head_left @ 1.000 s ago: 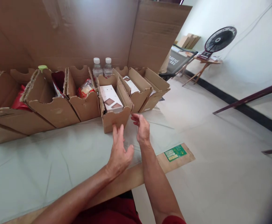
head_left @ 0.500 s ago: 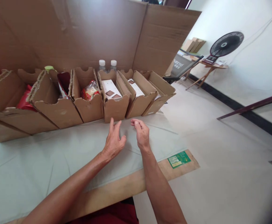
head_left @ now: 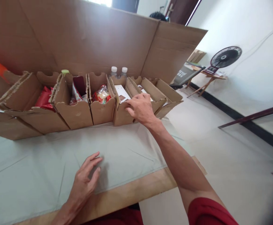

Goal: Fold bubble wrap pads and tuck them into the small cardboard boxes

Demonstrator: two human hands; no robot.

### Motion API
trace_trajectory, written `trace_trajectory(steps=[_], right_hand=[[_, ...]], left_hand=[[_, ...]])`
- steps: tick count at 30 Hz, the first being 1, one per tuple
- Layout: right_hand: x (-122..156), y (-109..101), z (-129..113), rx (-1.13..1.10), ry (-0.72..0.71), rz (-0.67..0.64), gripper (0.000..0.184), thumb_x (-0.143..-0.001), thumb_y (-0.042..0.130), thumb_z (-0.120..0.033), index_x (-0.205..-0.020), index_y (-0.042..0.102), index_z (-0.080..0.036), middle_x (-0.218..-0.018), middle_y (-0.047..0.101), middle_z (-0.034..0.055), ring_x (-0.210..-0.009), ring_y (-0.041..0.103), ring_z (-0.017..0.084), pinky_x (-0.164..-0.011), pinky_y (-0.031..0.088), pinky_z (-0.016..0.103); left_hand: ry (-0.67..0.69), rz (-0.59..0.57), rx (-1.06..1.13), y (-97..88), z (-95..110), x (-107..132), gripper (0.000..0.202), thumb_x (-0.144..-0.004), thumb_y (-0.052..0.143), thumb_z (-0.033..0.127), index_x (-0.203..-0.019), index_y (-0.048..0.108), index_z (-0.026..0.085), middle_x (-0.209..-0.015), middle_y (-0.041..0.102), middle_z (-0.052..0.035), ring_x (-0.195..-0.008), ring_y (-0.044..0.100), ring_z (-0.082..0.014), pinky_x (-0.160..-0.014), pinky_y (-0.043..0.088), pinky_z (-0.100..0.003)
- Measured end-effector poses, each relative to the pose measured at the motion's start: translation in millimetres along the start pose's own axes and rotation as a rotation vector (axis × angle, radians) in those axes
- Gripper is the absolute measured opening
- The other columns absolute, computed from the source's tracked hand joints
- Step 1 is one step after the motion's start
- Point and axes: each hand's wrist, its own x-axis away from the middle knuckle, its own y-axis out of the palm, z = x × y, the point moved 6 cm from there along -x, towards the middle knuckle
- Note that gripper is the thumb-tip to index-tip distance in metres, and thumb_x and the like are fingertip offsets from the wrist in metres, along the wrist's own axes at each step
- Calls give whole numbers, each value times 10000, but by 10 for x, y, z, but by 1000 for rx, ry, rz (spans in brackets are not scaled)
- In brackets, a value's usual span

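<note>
My right hand point(head_left: 141, 107) hovers palm down over the front edge of a cardboard bin point(head_left: 123, 116), its fingers spread a little and its thumb apart. Inside that bin stands a white carton point(head_left: 122, 93) with brown squares printed on it; my fingertips are close to it, though I cannot tell whether they touch. Another white carton point(head_left: 140, 88) shows in the neighbouring bin to the right, partly covered by my hand. My left hand point(head_left: 85, 176) hangs low over the pale green cloth point(head_left: 122, 162), fingers loosely curved and apart, holding nothing.
Left of these, more bins hold a red-and-clear snack packet point(head_left: 102, 95), a dark red bag point(head_left: 78, 87) and a red packet point(head_left: 44, 97). Two white-capped bottles point(head_left: 114, 70) stand behind the row. A tall cardboard panel point(head_left: 99, 40) rises at the back. A fan point(head_left: 224, 57) stands off right.
My right hand has moved up and forward from the cloth to the bins. My left hand has drawn back toward me and left. The view has shifted slightly.
</note>
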Motion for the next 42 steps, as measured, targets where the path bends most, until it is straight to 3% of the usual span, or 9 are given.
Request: trace_trajectory(steps=[5,10,14,19,23,29,33,36,42], right_hand=[[-8,-43,-36,33,42,-3,215,-904,652,-239,-1061,782,-171,-1064,781,141,-1100,586,329,-1005,336,491],[-44,-301,-429,-141,41,62,373,-940,649,-295,-1307,672,-231,-1077,777,76,-1028,649,298,-932,411,430],[-324,-10,-849,-196,64,-206,454,-946,620,-236,-1399,600,-214,-1008,795,106,-947,709,300,-826,484,382],[-371,212,-949,-194,119,-249,326,-968,484,-146,-1170,734,-196,-1095,797,159,-1000,739,319,-775,488,363],[219,53,-937,-222,118,-228,300,-975,477,-172,-1092,751,-210,-979,817,117,-880,751,290,-707,456,341],[1648,-414,-801,-537,-109,-103,302,-969,503,-186,-1017,786,-280,-800,801,22,-705,713,195,-698,512,314],[2406,-569,-80,-724,297,178,334,-964,589,-229,-1232,744,-356,-1030,814,32,-834,762,218,-765,596,369],[2877,-507,322,-870,575,352,593,-944,681,-317,-1509,523,-404,-1353,719,77,-1041,762,271,-843,616,446],[3021,19,-6,-945,490,-4,799,-780,838,-491,-1499,553,-289,-1481,629,142,-1306,637,372,-1057,555,521]], left_hand=[[-78,50,64,-46,-90,-5,256,-953,563,314,-1054,778,218,-1229,766,-124,-1102,757,-253,-879,651,-379],[-176,72,126,-49,-97,-12,258,-930,581,340,-1028,788,219,-1263,745,-138,-1077,752,-263,-635,632,-290],[-224,88,155,-36,-143,-1,265,-933,582,349,-1033,780,205,-1294,722,-147,-873,753,-203,-573,600,-270],[-270,130,158,-52,-259,65,270,-954,563,340,-1067,759,191,-1350,675,-152,-861,725,-178,-521,548,-232],[-273,184,139,-120,-268,70,275,-958,568,344,-1119,733,194,-1409,630,-144,-810,688,-150,-502,518,-230],[-283,353,190,-303,-285,116,372,-935,638,358,-1274,651,205,-1457,588,-129,-1153,665,-222,-956,571,-374],[-304,319,252,-313,-213,182,597,-898,694,373,-1451,536,215,-1445,589,-146,-1274,622,-272,-1024,542,-411],[-259,228,271,-215,-92,195,731,-871,724,382,-1537,449,259,-1514,543,-138,-1323,589,-292,-1089,507,-450],[-308,71,324,119,1,123,783,-869,709,400,-1573,388,283,-1542,520,-128,-1358,559,-308,-1173,435,-514]])
